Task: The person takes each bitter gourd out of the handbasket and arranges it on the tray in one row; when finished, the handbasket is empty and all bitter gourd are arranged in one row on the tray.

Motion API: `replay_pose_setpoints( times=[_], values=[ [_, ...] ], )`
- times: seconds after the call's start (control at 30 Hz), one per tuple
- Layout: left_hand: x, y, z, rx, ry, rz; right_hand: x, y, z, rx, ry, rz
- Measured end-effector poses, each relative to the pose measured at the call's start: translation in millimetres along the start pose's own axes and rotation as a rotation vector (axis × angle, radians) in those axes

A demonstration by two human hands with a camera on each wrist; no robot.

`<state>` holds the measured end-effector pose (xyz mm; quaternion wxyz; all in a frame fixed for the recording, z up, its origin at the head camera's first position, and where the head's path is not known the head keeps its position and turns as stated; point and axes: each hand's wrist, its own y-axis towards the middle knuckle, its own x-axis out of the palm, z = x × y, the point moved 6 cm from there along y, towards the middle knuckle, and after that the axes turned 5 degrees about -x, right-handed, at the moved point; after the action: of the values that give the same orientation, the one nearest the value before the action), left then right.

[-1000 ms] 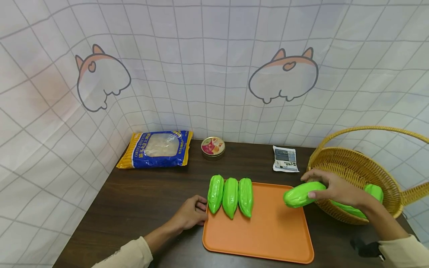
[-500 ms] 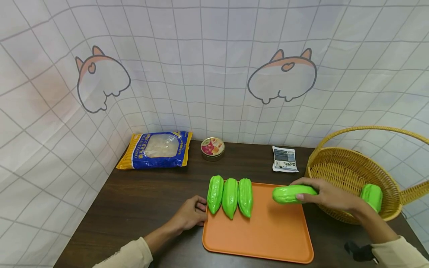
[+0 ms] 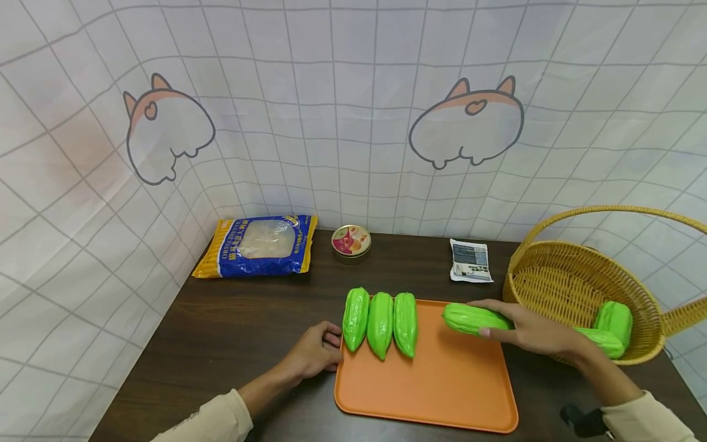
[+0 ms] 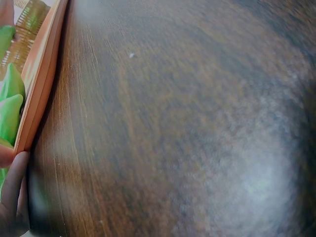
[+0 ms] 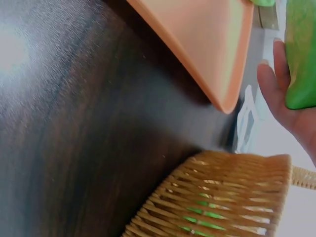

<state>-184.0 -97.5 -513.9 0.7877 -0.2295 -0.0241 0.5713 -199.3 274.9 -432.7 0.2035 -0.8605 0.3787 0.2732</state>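
Orange tray [image 3: 425, 393]: smooth, shallow, round-cornered, with a raised lip; its middle is the clock's centre.
Held gourd [image 3: 472, 319]: bright green, glossy, ridged lengthwise; over the tray's 1 o'clock part.
Right hand [image 3: 533, 328]: thumb and fingers pinch the held gourd at its 3 o'clock end.
Left hand [image 3: 315, 353]: fingers curled on the tray's 9 o'clock rim, gripping it.
Three gourds [image 3: 380, 325]: side by side at 11 o'clock, tapered tips towards 6.
Wicker basket [image 3: 558, 282]: tan open weave, arched handle, 2 o'clock; green gourds [image 3: 613, 322] inside.
Pasta bag [image 3: 265, 245]: blue-yellow plastic, clear window, 10 o'clock.
Round tin [image 3: 351, 241]: low, 11 o'clock.
White sachet [image 3: 471, 262]: flat, 1 o'clock.
Bench [image 3: 237, 331]: dark brown, wood-grained.
Backdrop [image 3: 353, 123]: creased white cloth, grey grid, cartoon animals.
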Motion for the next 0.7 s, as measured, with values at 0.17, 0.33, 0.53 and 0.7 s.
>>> replay_pose_setpoints(
  times=[0.17,0.33,0.53,0.7],
  values=[
    [-0.2,0.0,-0.4,-0.005,0.006,0.002,6,5.8,5,-0.006,0.036,0.034],
    [-0.2,0.5,-0.8,-0.002,0.005,0.002,11,10.0,8,-0.008,0.048,0.045],
    [-0.3,0.9,-0.2,0.001,0.006,0.002,23,13.8,12,0.047,0.1,0.04],
    [-0.4,1.2,-0.8,0.001,0.007,0.002,33,18.2,12,0.092,0.207,0.027]
  ],
)
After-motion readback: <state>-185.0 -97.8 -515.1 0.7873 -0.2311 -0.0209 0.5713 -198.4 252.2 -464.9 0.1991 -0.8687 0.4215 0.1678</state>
